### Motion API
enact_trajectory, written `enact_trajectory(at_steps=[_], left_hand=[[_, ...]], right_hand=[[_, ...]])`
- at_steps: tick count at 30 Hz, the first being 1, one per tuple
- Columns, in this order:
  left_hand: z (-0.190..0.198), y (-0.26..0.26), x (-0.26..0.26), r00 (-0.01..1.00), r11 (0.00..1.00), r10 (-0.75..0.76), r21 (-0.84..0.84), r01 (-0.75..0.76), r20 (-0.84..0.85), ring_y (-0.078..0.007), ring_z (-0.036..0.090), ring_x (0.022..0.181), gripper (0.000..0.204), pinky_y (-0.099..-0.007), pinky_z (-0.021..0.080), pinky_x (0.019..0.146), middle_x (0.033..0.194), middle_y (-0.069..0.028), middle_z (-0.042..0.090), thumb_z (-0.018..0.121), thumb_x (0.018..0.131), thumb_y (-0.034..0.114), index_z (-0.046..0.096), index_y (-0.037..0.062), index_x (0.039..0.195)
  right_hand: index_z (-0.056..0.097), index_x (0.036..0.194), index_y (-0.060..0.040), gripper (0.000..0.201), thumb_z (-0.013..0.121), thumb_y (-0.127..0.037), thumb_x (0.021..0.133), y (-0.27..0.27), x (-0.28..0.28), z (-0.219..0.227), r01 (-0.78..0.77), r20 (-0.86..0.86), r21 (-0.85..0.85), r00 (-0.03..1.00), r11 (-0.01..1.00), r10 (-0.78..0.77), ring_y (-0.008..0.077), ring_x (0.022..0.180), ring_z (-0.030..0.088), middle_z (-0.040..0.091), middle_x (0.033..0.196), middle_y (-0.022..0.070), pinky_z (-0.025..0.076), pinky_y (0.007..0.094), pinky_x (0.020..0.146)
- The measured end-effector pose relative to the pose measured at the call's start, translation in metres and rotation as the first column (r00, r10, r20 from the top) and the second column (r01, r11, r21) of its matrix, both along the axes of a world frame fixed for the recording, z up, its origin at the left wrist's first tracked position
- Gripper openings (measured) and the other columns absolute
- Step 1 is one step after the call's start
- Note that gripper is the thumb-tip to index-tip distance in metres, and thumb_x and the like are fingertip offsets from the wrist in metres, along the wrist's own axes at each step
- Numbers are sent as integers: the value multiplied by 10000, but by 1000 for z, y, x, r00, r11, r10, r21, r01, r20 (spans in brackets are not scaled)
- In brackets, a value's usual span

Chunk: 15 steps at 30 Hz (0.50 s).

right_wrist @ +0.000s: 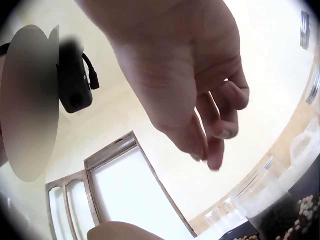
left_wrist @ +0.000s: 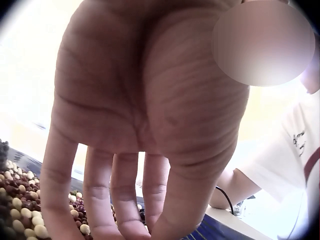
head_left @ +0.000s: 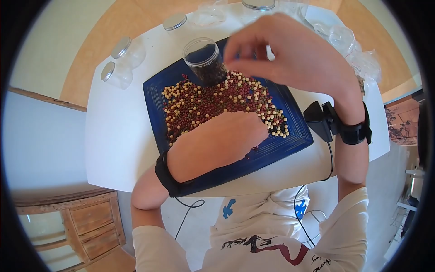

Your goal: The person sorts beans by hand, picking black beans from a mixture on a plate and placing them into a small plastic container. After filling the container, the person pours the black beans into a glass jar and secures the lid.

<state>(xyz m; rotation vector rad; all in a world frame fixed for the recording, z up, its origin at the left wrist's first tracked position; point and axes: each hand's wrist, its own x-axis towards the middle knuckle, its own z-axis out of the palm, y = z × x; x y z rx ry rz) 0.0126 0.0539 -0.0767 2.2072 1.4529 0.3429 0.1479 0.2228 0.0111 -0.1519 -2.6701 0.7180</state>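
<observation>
While I watched from a distance, the right hand (head_left: 290, 56) hung raised over the far side of the blue tray (head_left: 295, 135), just to the right of the mouth of the clear jar (head_left: 206, 67) and apart from it. Its thumb and fingers were bent toward each other, the tips very near, but I could not tell whether they pinched a bean. This jar stood on the tray among the mixed beans (head_left: 195, 106) and held dark contents. The left hand (head_left: 217, 140) was palm down above the near part of the beans, its fingers bent downward; their tips were hidden, so I could not tell what they pinched. Beyond the tray, on the white table (head_left: 120, 140), I saw small lidded jars (head_left: 120, 79).
</observation>
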Motion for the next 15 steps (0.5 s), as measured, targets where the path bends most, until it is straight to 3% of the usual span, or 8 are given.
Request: enact_trajectory(at_steps=[1,3,4,6,10,12,14,15], left_hand=[[1,0,-1,1000,1000,-7,14,7,-8,-341,692,868,81,-459,534,736,856,-115,686,650,927,69,649,39,852],[14,0,0,999,999,26,-26,-26,-36,-340,687,811,89,-458,534,718,824,-105,682,659,921,65,632,37,842],[22,2,-1,999,999,24,-26,-24,-37,-340,687,811,89,-458,534,718,824,-105,682,659,921,65,632,37,842],[42,8,-8,995,994,-5,-110,-6,-100,-341,693,780,82,-438,541,695,834,-104,701,682,916,75,639,38,856],[78,5,-26,990,994,89,74,-81,-111,-304,698,759,50,-385,547,692,890,-101,733,718,893,70,686,42,918],[86,7,-36,950,930,307,231,-287,-56,-259,689,748,143,-347,548,711,946,-86,755,748,876,66,728,52,1017],[87,10,-45,919,874,391,330,-357,-41,-238,681,756,173,-339,546,715,952,-78,756,753,871,53,729,49,1042],[86,12,-49,881,802,473,423,-421,-20,-217,674,765,204,-331,545,719,958,-69,756,759,866,40,730,47,1068]], right_hand=[[819,1060,-76,149,760,-164,956,5,5,-12,0,-1,1,1000,1000,0,169,722,708,778,846,87,559,325,677],[773,988,-40,199,769,-191,858,10,12,-25,-71,144,-71,986,995,81,360,787,731,766,845,133,557,396,686],[773,988,-40,199,769,-191,858,9,13,-24,-69,144,-71,986,995,79,360,787,731,766,845,133,557,396,686],[756,915,-44,205,782,-182,766,-2,16,-21,-61,490,33,871,998,37,394,799,720,744,845,157,560,412,686],[725,847,-41,161,753,-131,716,-20,15,-40,16,536,220,833,975,-135,418,787,717,719,824,181,549,453,633],[705,844,-69,157,741,-112,697,-21,18,-50,27,557,217,817,976,-146,402,798,694,696,786,157,542,450,672],[667,843,-87,163,730,-106,694,-23,29,-64,30,225,210,971,977,-78,374,810,659,663,778,126,530,423,723],[667,843,-87,163,730,-106,694,-23,31,-67,29,227,211,971,977,-77,374,810,659,663,778,126,530,423,723]])
